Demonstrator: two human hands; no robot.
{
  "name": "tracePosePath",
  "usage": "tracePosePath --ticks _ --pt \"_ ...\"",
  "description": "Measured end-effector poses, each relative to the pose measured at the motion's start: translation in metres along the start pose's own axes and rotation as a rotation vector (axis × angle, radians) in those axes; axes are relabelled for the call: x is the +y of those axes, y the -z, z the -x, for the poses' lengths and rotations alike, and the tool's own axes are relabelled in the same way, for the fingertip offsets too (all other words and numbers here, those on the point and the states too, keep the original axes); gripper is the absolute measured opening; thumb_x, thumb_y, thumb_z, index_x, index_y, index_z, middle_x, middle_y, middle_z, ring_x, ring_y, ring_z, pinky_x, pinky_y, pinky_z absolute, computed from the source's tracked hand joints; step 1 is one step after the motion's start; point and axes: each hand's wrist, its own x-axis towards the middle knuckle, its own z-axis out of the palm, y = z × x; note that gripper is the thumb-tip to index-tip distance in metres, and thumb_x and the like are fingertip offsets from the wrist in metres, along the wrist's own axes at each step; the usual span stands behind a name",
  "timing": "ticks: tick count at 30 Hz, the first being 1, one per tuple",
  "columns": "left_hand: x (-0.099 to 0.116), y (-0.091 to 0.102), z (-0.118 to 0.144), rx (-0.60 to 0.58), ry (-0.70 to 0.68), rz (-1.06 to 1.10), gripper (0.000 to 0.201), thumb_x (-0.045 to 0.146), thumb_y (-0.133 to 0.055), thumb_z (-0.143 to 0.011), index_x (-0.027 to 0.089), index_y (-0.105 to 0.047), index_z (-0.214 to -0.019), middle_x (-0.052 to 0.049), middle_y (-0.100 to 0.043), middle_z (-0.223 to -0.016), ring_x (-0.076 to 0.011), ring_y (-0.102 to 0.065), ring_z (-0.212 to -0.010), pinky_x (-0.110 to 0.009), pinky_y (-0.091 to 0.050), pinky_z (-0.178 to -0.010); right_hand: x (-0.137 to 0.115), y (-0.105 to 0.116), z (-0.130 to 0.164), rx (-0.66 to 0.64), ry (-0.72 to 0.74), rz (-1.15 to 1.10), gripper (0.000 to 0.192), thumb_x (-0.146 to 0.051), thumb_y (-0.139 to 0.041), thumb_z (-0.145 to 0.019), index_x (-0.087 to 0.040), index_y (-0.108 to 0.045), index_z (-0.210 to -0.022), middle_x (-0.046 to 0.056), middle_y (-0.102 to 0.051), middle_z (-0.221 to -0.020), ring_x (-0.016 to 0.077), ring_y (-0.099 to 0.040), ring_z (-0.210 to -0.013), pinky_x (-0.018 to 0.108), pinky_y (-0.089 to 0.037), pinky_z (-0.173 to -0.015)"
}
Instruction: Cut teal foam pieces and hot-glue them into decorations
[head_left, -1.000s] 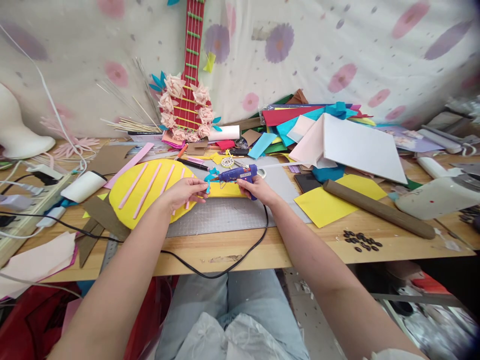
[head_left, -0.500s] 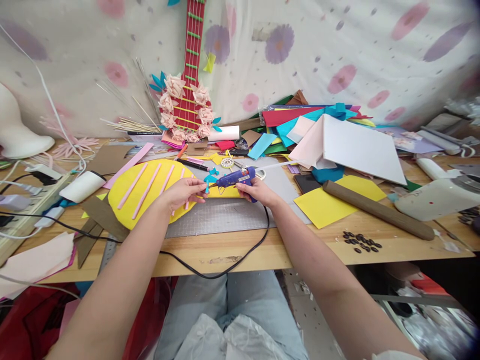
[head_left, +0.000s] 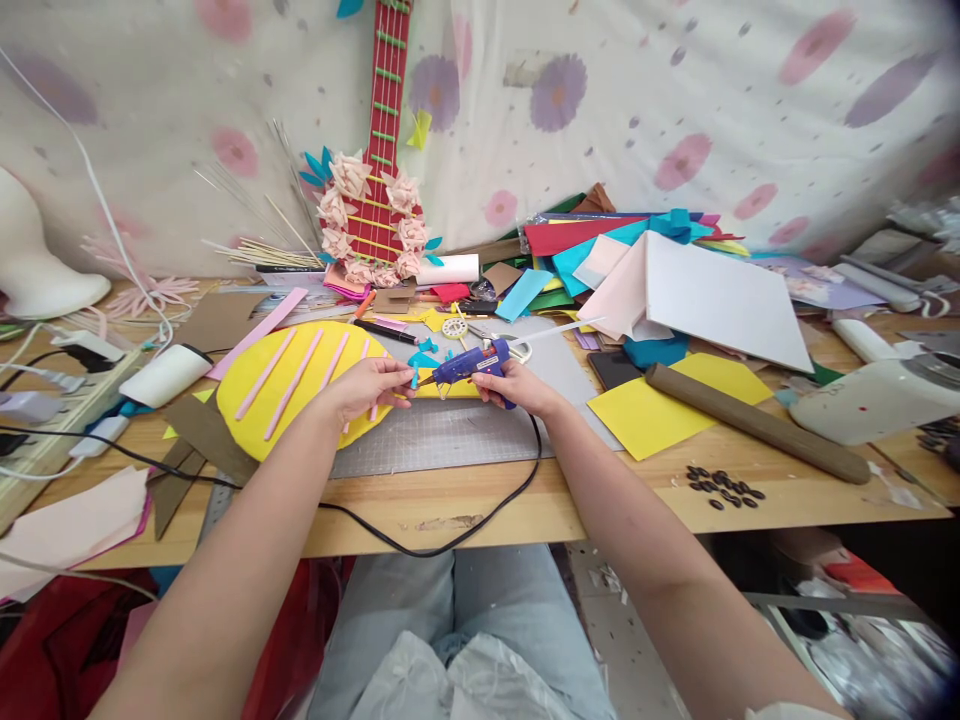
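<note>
Cluttered wooden workbench against a flowered cloth backdrop, with my two hands meeting over a grey cutting mat.

My right hand is wrapped around the grip of a blue glue gun, nozzle tipped toward my left so it meets the small teal piece that my left hand pinches in its fingertips just over the mat, close enough to take glue. Under and to the left of my left hand lies the yellow foam shape with pink strips, kept flat and within reach. The gun's black cord trails off the bench edge below my wrists, out of the way. Beyond my right hand, a stack of coloured sheets; farther right, a brown roll.
</note>
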Motion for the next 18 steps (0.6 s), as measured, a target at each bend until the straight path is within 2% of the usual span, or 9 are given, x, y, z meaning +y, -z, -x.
tracePosePath --ticks 4,8,11,15,18 --pt "0.0 0.0 -0.001 -0.006 0.012 0.002 0.023 0.031 -0.068 -0.07 0.015 -0.057 -0.082 -0.005 -0.067 -0.071 -0.013 -0.064 -0.054 -0.013 -0.025 -0.027 0.002 0.0 -0.002 0.066 -0.007 -0.024 0.043 -0.057 -0.06 -0.068 -0.016 -0.048 -0.06 -0.003 -0.05 -0.053 0.004 -0.039 -0.04 0.019 -0.03 -0.039" --pt "-0.002 0.002 -0.004 -0.058 -0.021 0.009 0.027 0.031 -0.074 -0.064 0.013 -0.059 -0.079 -0.006 -0.066 -0.067 -0.0119 -0.063 -0.054 -0.014 -0.036 -0.035 0.0 0.0 -0.002 0.19 -0.014 -0.04 0.044 -0.059 -0.061 -0.066 -0.016 -0.048 -0.06 -0.004 -0.048 -0.053 0.0047 -0.04 -0.041 0.02 -0.031 -0.039" --pt "-0.001 0.004 -0.003 -0.097 -0.037 -0.009 0.029 0.032 -0.075 -0.063 0.013 -0.06 -0.078 -0.006 -0.066 -0.068 -0.0123 -0.063 -0.056 -0.015 -0.04 -0.041 -0.002 0.008 -0.002 0.315 -0.034 -0.013 0.044 -0.059 -0.06 -0.066 -0.016 -0.051 -0.059 -0.003 -0.048 -0.051 0.0056 -0.04 -0.042 0.02 -0.033 -0.04" --pt "0.007 0.006 0.001 -0.072 -0.015 -0.064 0.032 0.037 -0.074 -0.062 0.014 -0.06 -0.08 -0.007 -0.067 -0.072 -0.014 -0.064 -0.056 -0.014 -0.031 -0.034 0.005 0.042 0.003 0.62 -0.025 0.035 0.044 -0.06 -0.056 -0.068 -0.016 -0.058 -0.066 -0.003 -0.046 -0.046 0.0065 -0.038 -0.041 0.021 -0.032 -0.04" --pt "0.015 0.006 0.003 -0.032 -0.041 -0.093 0.031 0.036 -0.074 -0.06 0.014 -0.06 -0.077 -0.006 -0.066 -0.07 -0.0138 -0.063 -0.057 -0.017 -0.039 -0.04 0.018 0.076 0.011 0.867 -0.121 0.181 0.047 -0.06 -0.055 -0.068 -0.015 -0.06 -0.075 0.003 -0.059 -0.061 0.0086 -0.044 -0.045 0.023 -0.037 -0.043"
